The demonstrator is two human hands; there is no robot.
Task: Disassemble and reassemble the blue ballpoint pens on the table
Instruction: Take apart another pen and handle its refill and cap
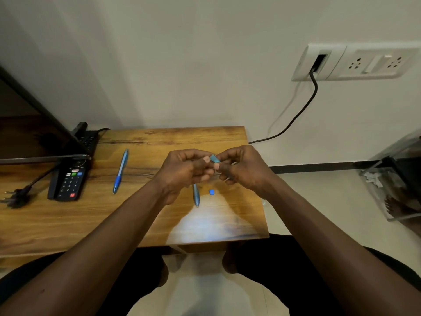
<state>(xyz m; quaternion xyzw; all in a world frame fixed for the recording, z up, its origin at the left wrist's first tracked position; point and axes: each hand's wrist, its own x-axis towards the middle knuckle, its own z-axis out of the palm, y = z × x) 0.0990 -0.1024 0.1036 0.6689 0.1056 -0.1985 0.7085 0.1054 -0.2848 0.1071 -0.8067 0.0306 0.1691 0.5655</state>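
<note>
Above the wooden table (68, 224), my left hand (184, 172) and my right hand (241, 167) meet, both pinching a short light-blue pen part (214, 159) between fingertips. Most of that part is hidden by my fingers. Below my hands, a pen barrel section (196, 197) lies on the table pointing toward me, partly covered by my left hand. A small blue piece (211, 192) lies just to its right. A whole blue ballpoint pen (120, 171) lies on the table to the left, apart from both hands.
A black remote control (68, 181) and a power plug with cable (16, 197) lie at the table's left. A dark screen's frame (45, 124) stands at the far left. The wall socket panel (355, 61) has a black cable. A clear bin (396, 185) stands on the floor at the right.
</note>
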